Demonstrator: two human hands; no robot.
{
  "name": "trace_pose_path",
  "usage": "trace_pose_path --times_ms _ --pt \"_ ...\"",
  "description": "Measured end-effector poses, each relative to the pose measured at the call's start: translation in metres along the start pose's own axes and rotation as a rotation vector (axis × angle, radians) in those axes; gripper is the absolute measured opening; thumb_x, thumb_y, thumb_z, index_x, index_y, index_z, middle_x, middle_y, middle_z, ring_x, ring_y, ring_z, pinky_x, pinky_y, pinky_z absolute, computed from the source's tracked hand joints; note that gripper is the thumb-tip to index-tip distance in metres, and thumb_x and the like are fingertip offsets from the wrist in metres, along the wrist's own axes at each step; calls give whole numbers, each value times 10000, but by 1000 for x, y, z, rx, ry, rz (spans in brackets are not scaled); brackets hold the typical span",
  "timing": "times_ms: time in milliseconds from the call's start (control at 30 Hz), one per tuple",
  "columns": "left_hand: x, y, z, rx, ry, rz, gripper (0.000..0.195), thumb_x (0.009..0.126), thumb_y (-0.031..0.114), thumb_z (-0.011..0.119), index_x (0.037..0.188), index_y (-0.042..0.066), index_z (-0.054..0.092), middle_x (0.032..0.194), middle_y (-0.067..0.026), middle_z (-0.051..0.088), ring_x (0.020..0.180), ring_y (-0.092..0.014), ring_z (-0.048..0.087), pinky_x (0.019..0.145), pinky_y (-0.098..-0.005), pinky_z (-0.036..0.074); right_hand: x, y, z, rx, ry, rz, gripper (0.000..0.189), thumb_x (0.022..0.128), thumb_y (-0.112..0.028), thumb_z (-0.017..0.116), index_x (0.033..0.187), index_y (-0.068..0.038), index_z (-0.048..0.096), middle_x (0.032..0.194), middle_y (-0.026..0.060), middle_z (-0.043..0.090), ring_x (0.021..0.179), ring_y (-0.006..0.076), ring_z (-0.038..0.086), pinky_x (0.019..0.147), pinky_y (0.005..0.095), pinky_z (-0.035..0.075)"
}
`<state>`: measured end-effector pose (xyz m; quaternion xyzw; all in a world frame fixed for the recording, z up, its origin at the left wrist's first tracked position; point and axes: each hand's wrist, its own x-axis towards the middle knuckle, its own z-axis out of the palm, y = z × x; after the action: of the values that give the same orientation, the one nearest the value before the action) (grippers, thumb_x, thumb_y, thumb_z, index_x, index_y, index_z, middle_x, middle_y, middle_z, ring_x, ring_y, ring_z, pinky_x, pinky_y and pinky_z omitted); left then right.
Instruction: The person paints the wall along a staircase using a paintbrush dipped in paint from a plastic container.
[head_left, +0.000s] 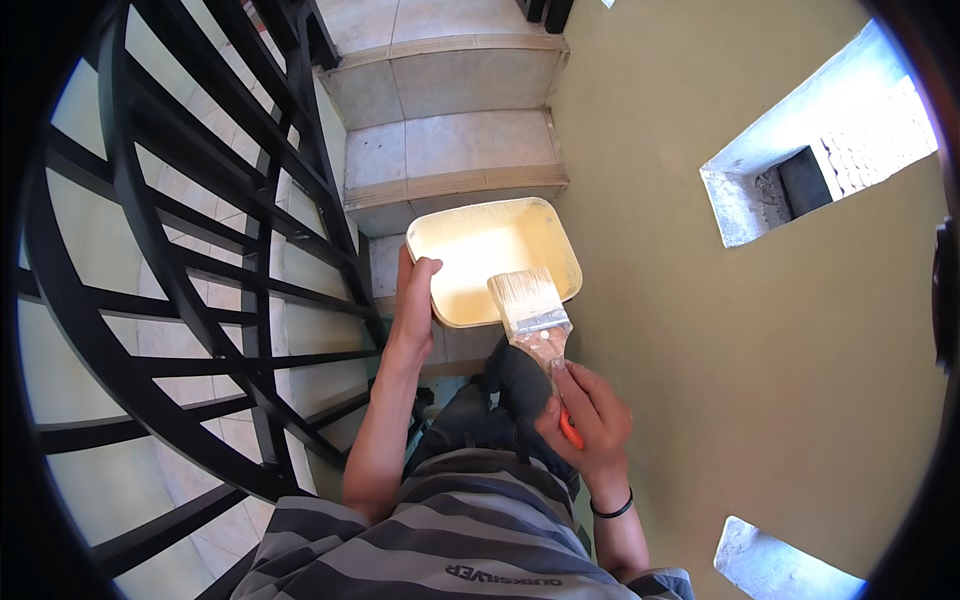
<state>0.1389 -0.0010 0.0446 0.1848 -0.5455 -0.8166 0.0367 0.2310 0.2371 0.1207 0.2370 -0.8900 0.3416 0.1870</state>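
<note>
My left hand (415, 304) grips the near left side of a rectangular plastic tub (551, 232), its thumb over the rim. Pale cream paint (469, 270) shows inside the tub. The wooden handle of a wide flat paintbrush (541, 322) is held in my right hand (592, 420); part of the handle near my palm is orange. The brush's bristles, coated with pale paint, lie over the tub's near right edge. Whether they touch the rim or the paint, I cannot tell.
Tiled stairs (480, 142) rise in front of me and continue below. A black metal railing (259, 300) curves along the left. To the right stands a yellowish wall (675, 337) with a deep window opening (739, 206) and another recess (772, 562) lower down.
</note>
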Motion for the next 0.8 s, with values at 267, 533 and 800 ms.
trace_pose_path --times_ms 267,533,800 --pt "20 -7 -13 -6 23 -19 531 906 262 508 1370 13 438 1275 -139 527 1203 -216 506 1036 -365 409 1 -8 -21 -86 -101 13 353 758 -37 706 1107 11 715 1024 179 707 820 303 725 710 350 600" --pt "38 18 -28 -120 55 6 615 867 238 515 1437 30 412 1353 -136 505 1276 -232 481 1087 -381 382 5 19 -18 165 110 412 321 983 -206 585 1150 52 676 948 194 724 821 285 745 728 369 605" --pt "72 8 -22 -86 58 125 654 887 274 533 1466 4 397 1402 -165 512 1290 -277 519 1084 -396 425 105 54 30 976 481 954 540 1094 -334 385 1191 161 577 872 242 707 695 262 721 696 364 631"
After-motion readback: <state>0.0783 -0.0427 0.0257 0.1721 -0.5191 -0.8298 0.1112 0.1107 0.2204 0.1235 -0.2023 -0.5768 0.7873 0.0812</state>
